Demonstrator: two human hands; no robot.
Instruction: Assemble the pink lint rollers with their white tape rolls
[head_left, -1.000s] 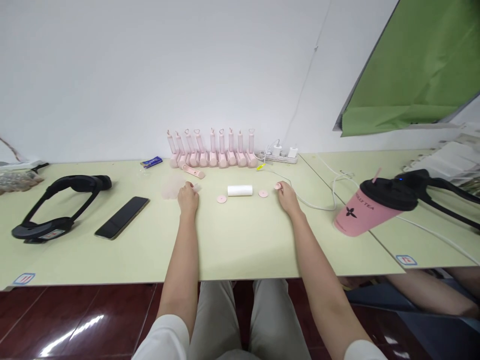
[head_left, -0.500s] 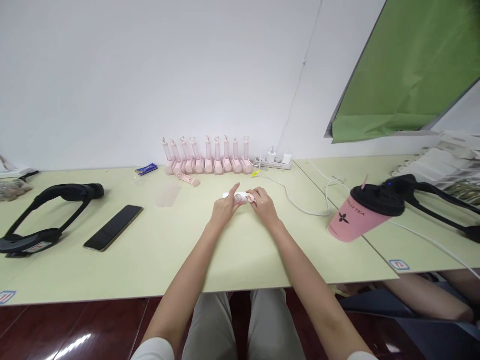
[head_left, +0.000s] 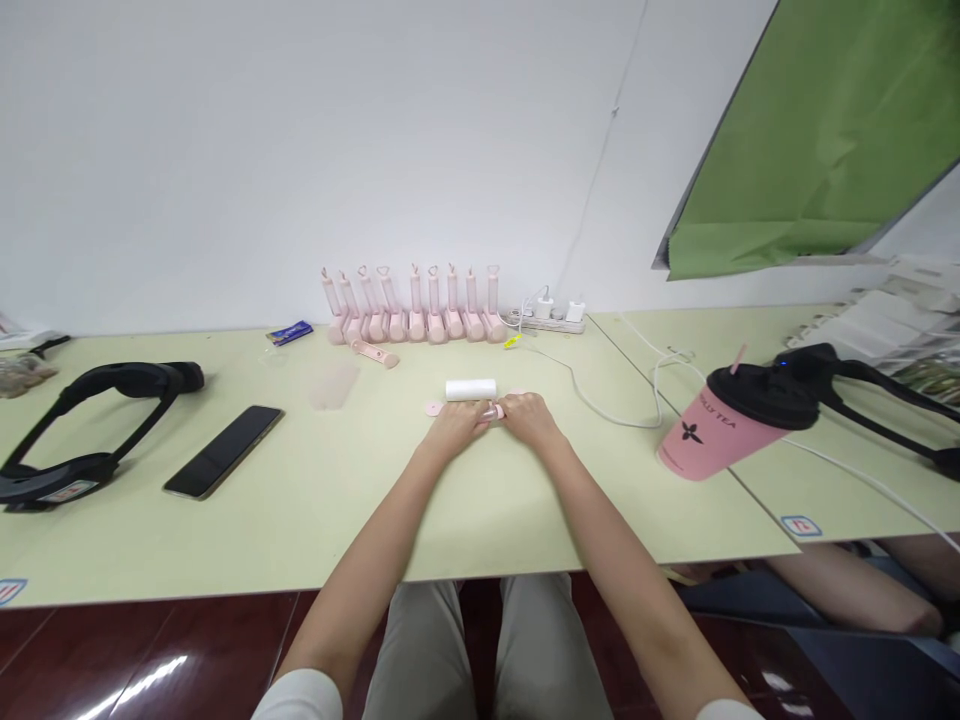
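Both hands meet at the middle of the table. My left hand point(head_left: 456, 428) is closed around a pink device point(head_left: 490, 412), whose rounded end shows left of the fingers. My right hand point(head_left: 529, 418) grips the same device at its right end, knuckles up. Most of the device is hidden under the fingers. Just beyond the hands lies a white roll point(head_left: 471, 389), touched by neither hand as far as I can see. Several pink devices with clear tubes point(head_left: 417, 308) stand in a row by the wall, and one more pink piece point(head_left: 375, 353) lies in front of them.
A phone point(head_left: 225, 452) and a black headset point(head_left: 105, 375) lie at left, near a blue packet point(head_left: 290, 333) and a thin clear sheet point(head_left: 334, 385). At right are a pink cup point(head_left: 712, 430), a white cable point(head_left: 615, 420) and a power strip point(head_left: 551, 324). Another person's arm point(head_left: 862, 590) shows lower right.
The white roll now lies uncovered beyond my hands. My hands have turned palms down, and my left thumb, raised before, has come down onto the pink device.
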